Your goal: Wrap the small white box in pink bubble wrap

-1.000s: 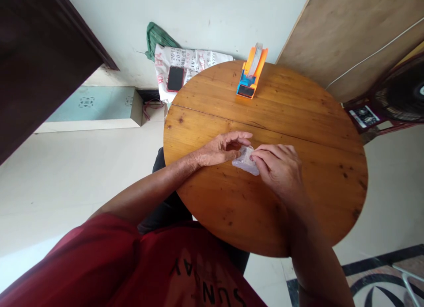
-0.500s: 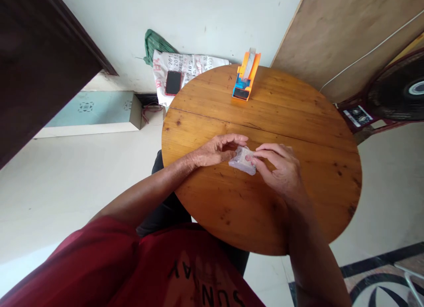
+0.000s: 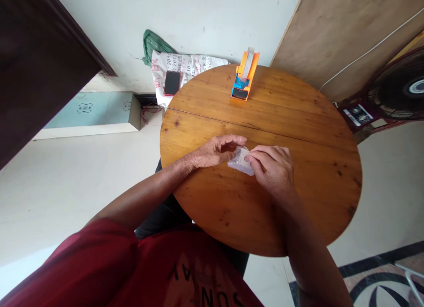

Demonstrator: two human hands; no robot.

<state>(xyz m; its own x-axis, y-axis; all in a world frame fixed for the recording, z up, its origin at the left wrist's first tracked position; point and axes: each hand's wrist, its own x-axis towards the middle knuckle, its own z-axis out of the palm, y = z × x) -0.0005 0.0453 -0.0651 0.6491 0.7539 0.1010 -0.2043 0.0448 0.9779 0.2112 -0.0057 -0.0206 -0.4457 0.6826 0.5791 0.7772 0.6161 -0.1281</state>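
Where hands [image 3: 273,169] touch packet [image 3: 240,160] — wooden table [image 3: 318,179], wall [image 3: 205,20]

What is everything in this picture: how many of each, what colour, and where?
packet: 1, translucent whitish, between the hands
round table: 1, brown wood, centre
tape dispenser: 1, orange and blue, table's far side
phone: 1, black with red edge, on the sack
sack: 1, white with red and black print, beyond table's far left edge
bag: 1, green, against the wall
box: 1, pale blue and white, floor at left
fan-like object: 1, dark, right edge
cable: 1, white, upper right
left hand: 1, bare, at packet's left
right hand: 1, bare, at packet's right
shirt: 1, red, bottom
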